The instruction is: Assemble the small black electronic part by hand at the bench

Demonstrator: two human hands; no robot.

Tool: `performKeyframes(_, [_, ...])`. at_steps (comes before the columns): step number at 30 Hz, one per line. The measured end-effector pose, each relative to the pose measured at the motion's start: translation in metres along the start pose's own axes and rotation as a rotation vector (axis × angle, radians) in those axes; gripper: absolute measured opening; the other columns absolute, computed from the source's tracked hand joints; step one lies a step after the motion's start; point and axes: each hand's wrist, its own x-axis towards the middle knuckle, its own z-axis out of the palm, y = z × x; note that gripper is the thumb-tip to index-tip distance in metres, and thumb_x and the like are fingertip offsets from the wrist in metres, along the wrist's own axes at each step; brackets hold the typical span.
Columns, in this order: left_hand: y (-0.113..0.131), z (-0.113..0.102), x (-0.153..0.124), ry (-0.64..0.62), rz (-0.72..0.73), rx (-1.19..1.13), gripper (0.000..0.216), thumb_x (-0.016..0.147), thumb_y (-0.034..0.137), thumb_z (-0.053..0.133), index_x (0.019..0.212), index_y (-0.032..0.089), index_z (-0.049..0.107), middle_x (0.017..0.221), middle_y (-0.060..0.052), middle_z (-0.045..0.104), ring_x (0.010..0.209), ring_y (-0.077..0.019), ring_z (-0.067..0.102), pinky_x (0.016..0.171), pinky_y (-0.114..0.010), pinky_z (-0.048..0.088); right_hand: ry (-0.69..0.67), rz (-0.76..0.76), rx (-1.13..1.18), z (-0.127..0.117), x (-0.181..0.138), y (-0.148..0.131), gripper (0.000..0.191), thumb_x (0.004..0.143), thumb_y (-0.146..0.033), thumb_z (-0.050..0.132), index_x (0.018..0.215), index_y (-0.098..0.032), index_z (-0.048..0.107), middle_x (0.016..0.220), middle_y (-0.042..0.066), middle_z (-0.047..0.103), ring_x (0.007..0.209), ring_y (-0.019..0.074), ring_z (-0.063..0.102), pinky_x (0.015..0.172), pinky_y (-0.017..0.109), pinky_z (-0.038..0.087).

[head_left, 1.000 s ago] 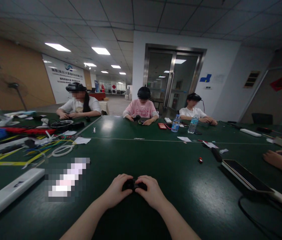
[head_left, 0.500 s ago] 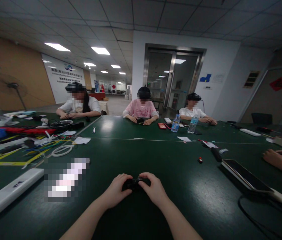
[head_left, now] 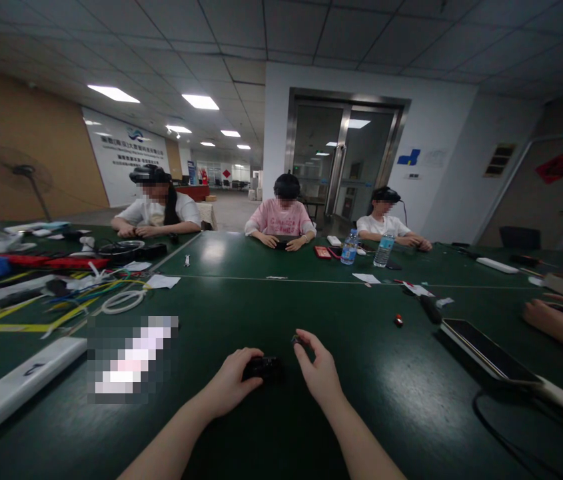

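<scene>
My left hand (head_left: 235, 380) grips a small black device (head_left: 264, 367) that rests on the dark green table (head_left: 281, 307) just in front of me. My right hand (head_left: 318, 368) is a little to its right, lifted off the device. Its thumb and forefinger pinch a tiny dark part (head_left: 295, 339) just above the table.
A white bar (head_left: 16, 387) lies at the left, with cables and a white ring (head_left: 122, 301) behind it. A phone (head_left: 488, 352) lies at the right near another person's hands (head_left: 556, 320). Three people sit across the table with water bottles (head_left: 350, 247). A small red object (head_left: 398, 321) sits mid-table.
My right hand has let go of the black device and moved up and to the right, now pinching a tiny part. My left hand still holds the device.
</scene>
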Motion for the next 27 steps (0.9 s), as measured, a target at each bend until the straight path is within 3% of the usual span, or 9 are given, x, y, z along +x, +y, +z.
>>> performKeyframes(10, [0.002, -0.001, 0.0, -0.004, 0.003, 0.018, 0.04, 0.075, 0.025, 0.058, 0.115, 0.023, 0.051, 0.114, -0.005, 0.057, 0.108, -0.0244, 0.051, 0.094, -0.038, 0.038, 0.108, 0.013, 0.049, -0.004, 0.003, 0.004, 0.036, 0.083, -0.034, 0.044, 0.115, -0.02, 0.05, 0.114, 0.006, 0.059, 0.109, 0.0235, 0.053, 0.095, 0.04, 0.043])
performKeyframes(17, [0.002, -0.001, 0.0, -0.009, 0.009, 0.019, 0.041, 0.074, 0.025, 0.059, 0.115, 0.023, 0.052, 0.115, -0.006, 0.057, 0.109, -0.0247, 0.05, 0.095, -0.039, 0.037, 0.065, 0.018, 0.05, -0.001, 0.0, 0.003, 0.037, 0.082, -0.031, 0.046, 0.117, -0.022, 0.049, 0.113, 0.005, 0.059, 0.108, 0.023, 0.054, 0.093, 0.039, 0.045])
performKeyframes(23, [-0.002, 0.002, 0.001, 0.004, 0.012, 0.018, 0.042, 0.073, 0.024, 0.06, 0.114, 0.022, 0.054, 0.114, -0.006, 0.057, 0.108, -0.0244, 0.05, 0.095, -0.038, 0.037, 0.036, -0.03, 0.045, 0.005, -0.001, 0.001, 0.03, 0.079, -0.028, 0.051, 0.108, -0.021, 0.057, 0.105, 0.004, 0.062, 0.103, 0.0217, 0.057, 0.092, 0.038, 0.045])
performKeyframes(27, [-0.002, 0.003, 0.001, 0.016, 0.016, 0.024, 0.041, 0.072, 0.022, 0.06, 0.112, 0.022, 0.054, 0.113, -0.005, 0.057, 0.108, -0.0241, 0.05, 0.096, -0.037, 0.037, -0.048, -0.025, 0.028, 0.007, -0.004, -0.004, 0.028, 0.078, -0.03, 0.054, 0.105, -0.023, 0.059, 0.104, 0.003, 0.062, 0.103, 0.0214, 0.056, 0.093, 0.039, 0.043])
